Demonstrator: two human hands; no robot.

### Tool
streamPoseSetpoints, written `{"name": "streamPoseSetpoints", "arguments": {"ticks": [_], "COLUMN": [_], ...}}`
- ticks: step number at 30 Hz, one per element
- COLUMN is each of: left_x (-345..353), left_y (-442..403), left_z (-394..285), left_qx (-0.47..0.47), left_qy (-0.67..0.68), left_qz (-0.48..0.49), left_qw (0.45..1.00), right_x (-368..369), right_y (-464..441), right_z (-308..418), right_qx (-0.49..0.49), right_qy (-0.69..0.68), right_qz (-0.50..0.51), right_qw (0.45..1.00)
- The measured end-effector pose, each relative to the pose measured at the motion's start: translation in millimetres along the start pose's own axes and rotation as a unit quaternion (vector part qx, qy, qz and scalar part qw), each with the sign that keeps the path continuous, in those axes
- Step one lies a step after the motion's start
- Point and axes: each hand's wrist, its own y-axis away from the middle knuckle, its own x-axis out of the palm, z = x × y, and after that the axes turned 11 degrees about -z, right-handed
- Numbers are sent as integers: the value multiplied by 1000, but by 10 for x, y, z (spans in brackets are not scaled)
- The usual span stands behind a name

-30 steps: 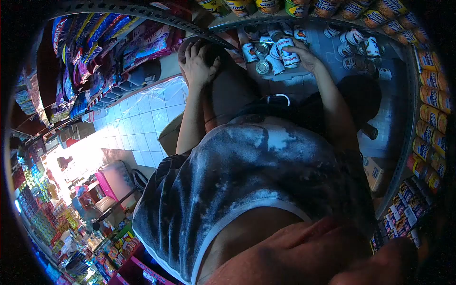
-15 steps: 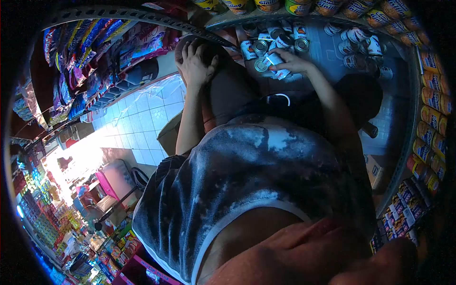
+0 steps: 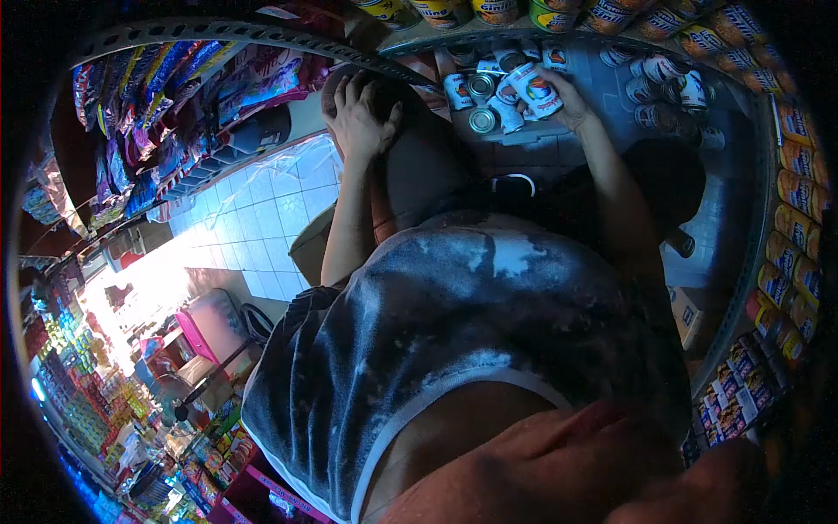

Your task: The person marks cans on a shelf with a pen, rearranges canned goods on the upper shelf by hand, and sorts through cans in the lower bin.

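Observation:
My right hand (image 3: 569, 98) grips a white-labelled tin can (image 3: 534, 89), held above a cluster of similar cans. Just below and left of it lies another white can (image 3: 506, 113) on its side. A can with its silver lid facing up (image 3: 482, 120) and an upright-looking white can (image 3: 456, 91) are close by. My left hand (image 3: 361, 115) rests on my left knee, its fingers spread and holding nothing.
More cans (image 3: 663, 87) lie in a second group to the right on the shelf bottom. Yellow-labelled cans (image 3: 794, 179) line the metal shelf edge (image 3: 758, 201). Packets (image 3: 166, 74) fill a rack at left. A pink-edged case (image 3: 205, 332) stands on the floor behind.
My right hand has lifted a can up and a little to the right, turning its label into view. My left hand has stayed on the knee.

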Motion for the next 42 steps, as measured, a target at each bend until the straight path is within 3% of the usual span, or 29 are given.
{"name": "streamPoseSetpoints", "arguments": {"ticks": [2, 4, 7, 9, 16, 17, 21, 24, 26, 28, 30, 33, 35, 38, 42], "left_x": [-1, 4, 0, -11, -31, -38, -27, 25, -103, -31, -35, -80, -229, -156, 102], "left_y": [-4, -5, -8, -16, -28, -25, -20, -46, -51, -37, -9, 132, 181, 325, 492], "left_z": [-1, 8, 19, 7, -25, -25, -66, -227, -534, -529, -492, -502, -657, -836, -1124], "left_qx": [3, 5, 12, 17, 7, 9, 20, 76, 21, 17, 28, 63, 58, 99, 153], "left_qy": [3, 7, 0, -13, -12, -16, -68, -11, 86, 111, 147, 132, 166, 336, 402], "left_qz": [-4, -6, 2, 11, 14, 18, 44, 108, 98, 93, 88, 110, 186, 178, 114], "left_qw": [1000, 1000, 1000, 1000, 1000, 1000, 997, 991, 991, 989, 985, 983, 967, 920, 896], "right_x": [-98, -147, 3, 124, -8, 109, 199, 218, 332, 428, 490, 529, 602, 739, 651], "right_y": [-87, -129, 46, 72, -24, 52, 44, -27, 17, 89, 148, 188, 268, 373, 253], "right_z": [-40, -42, 115, 112, 76, 107, 35, -113, -186, -355, -402, -479, -426, -348, -519], "right_qx": [-13, -43, -43, -82, -47, -65, -32, 44, 101, 22, 82, 71, 71, 67, 57], "right_qy": [-96, -98, -100, -90, -88, -29, 95, 108, 78, 112, 80, 57, 71, 81, 68], "right_qz": [41, -1, 77, -155, -108, -145, -134, -74, -11, -67, -48, -22, -11, 5, -18], "right_qw": [994, 994, 991, 980, 989, 987, 986, 990, 992, 991, 992, 996, 995, 994, 996]}}
